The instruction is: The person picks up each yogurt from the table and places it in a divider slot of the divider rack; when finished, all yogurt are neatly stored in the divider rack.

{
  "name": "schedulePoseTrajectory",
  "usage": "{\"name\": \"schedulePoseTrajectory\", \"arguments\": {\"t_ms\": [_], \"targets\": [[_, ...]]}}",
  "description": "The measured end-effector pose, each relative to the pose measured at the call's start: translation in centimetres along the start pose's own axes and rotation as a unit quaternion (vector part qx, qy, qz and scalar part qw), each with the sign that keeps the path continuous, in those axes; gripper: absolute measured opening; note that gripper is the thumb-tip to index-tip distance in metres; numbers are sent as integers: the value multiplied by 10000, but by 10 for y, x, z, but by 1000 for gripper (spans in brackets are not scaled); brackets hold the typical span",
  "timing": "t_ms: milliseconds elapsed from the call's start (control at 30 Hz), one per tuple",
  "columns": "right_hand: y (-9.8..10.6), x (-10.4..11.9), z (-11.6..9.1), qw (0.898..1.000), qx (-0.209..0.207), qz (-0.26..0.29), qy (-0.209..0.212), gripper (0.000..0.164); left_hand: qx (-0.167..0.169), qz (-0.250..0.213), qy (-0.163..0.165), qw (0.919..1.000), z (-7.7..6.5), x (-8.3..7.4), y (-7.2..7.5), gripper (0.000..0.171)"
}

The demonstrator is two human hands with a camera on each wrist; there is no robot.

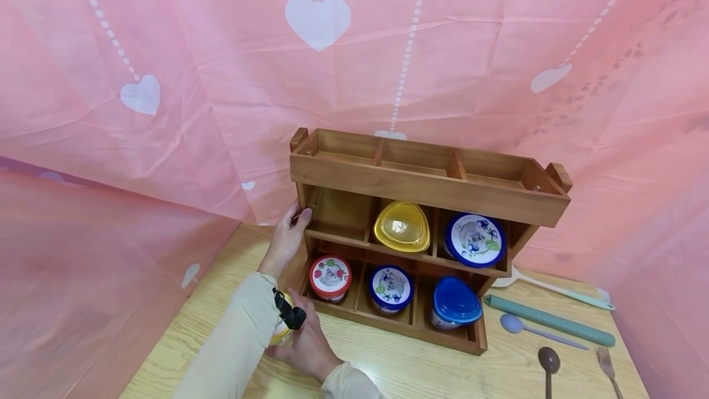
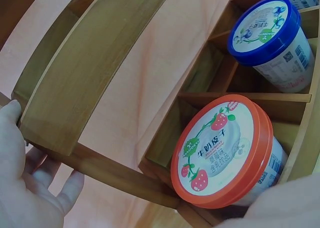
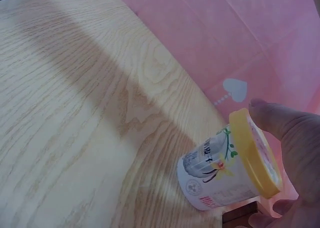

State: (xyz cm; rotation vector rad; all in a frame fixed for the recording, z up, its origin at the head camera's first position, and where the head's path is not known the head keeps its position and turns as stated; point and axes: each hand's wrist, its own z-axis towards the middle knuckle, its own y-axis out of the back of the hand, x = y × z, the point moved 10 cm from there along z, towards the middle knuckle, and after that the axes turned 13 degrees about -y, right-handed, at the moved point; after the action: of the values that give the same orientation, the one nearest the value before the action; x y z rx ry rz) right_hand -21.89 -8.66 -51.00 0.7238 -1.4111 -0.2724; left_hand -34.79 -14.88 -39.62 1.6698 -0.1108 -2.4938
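My left hand (image 1: 286,236) grips the left side of a wooden tiered rack (image 1: 426,193), thumb in front and fingers curled behind. Below it, partly behind the left sleeve, my right hand (image 1: 311,338) holds a white cup with a yellow lid (image 3: 220,168), its thumb on the lid rim in the right wrist view. The bottom tier carries a red-lidded strawberry cup (image 1: 330,277), a blue-lidded cup (image 1: 391,288) and a cup with a plain blue lid (image 1: 456,303). On the middle tier, a yellow-lidded container (image 1: 402,226) sits beside a larger blue-lidded cup (image 1: 475,239).
Right of the rack lie a pale green-handled spatula (image 1: 570,293), a green rod (image 1: 554,320), a lavender spoon (image 1: 540,330), a brown spoon (image 1: 549,360) and a fork (image 1: 608,367) on the wooden table (image 1: 421,368). A pink curtain with hearts (image 1: 221,48) hangs behind.
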Motion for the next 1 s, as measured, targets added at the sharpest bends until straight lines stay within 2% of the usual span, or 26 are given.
{"name": "schedulePoseTrajectory", "arguments": {"t_ms": [67, 200, 300, 367, 633, 1000], "targets": [[-2, -1, 0, 10000, -41, 12, 42, 103, 4, 19, 4, 10000, 0, 1, 0, 50], [-2, 6, -1, 9972, -422, -131, 603, 100, -45, 34, 0, 10000, 5, 24, 0, 51], [-1, 13, -3, 9912, -734, -252, 1075, 98, -96, 34, -11, 9999, 8, 42, 0, 51], [-2, 15, -2, 9898, -766, -272, 1167, 97, -107, 18, -17, 9999, 9, 42, 0, 51], [-9, 5, 6, 9971, -413, -143, 625, 91, -92, 147, -6, 9998, 9, 42, 1, 51], [-14, -2, 12, 9991, -263, 40, 320, 85, -109, 168, -13, 9998, 9, 42, 1, 51]]}}
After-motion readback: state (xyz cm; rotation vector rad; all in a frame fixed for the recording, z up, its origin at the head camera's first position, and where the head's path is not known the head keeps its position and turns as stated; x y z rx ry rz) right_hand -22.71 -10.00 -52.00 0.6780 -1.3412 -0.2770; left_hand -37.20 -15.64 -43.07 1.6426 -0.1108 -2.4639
